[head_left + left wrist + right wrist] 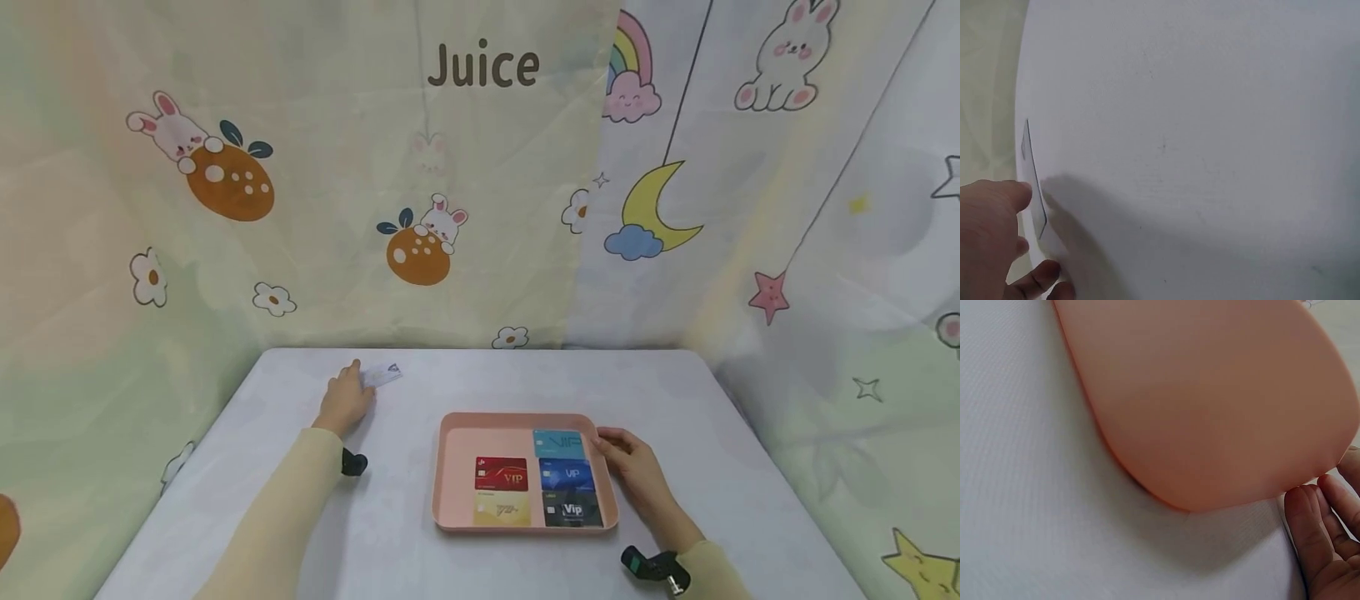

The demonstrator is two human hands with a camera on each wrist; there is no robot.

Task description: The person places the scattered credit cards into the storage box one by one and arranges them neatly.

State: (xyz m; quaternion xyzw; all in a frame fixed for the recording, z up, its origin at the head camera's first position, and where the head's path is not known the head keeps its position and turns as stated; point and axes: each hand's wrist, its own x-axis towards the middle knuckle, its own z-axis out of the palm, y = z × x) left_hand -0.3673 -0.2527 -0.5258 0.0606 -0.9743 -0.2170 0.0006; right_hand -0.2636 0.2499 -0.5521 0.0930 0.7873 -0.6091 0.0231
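At the back left of the table, my left hand (347, 400) holds a whitish card (384, 375) with a small dark blue mark at its corner. The left wrist view shows the thumb of that left hand (991, 219) against the card (1034, 178), which stands almost edge-on to the camera. My right hand (637, 467) grips the right rim of a pink tray (461, 433). In the right wrist view, the fingertips meet the tray's edge. On the tray lie a red card (501, 474), a gold card (502, 508), a light blue card (558, 444), a blue card (567, 475) and a black card (573, 509).
The white table (390, 500) carries the tray right of its middle. Printed cloth (330, 167) with rabbits, flowers and the word Juice hangs behind and at the sides. A black wrist device (654, 569) is strapped near the right sleeve, another (354, 462) at the left.
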